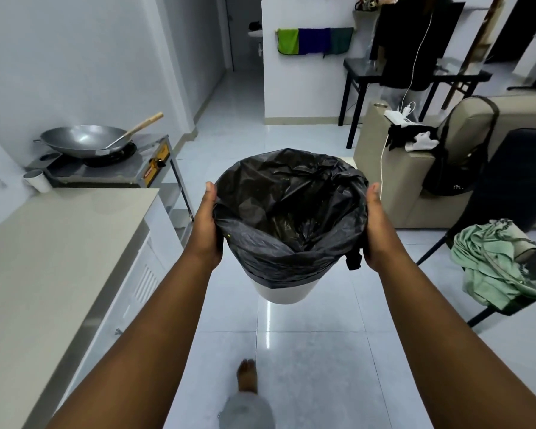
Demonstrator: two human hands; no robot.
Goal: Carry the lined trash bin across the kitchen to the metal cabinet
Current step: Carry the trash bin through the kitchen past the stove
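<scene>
Counter [44, 243], left edge; stove [112, 168] with wok [81, 140] at its far end (likely the metal cabinet). Left hand [206, 224] and right hand [379, 224] pressed flat on opposite sides of bin [287, 224], black liner [291, 193] folded over rim, held clear above floor [307, 351]. Chair [508, 258], right. Step: mid-carry. Next: veer left, lower level.

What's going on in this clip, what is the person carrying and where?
A person holds a white plastic trash bin lined with a black plastic bag off the tiled floor, left hand and right hand pressed against opposite sides of its rim. One bare foot is stepping forward. A steel wok sits on a metal stove stand ahead on the left. The bag looks nearly empty.
</scene>
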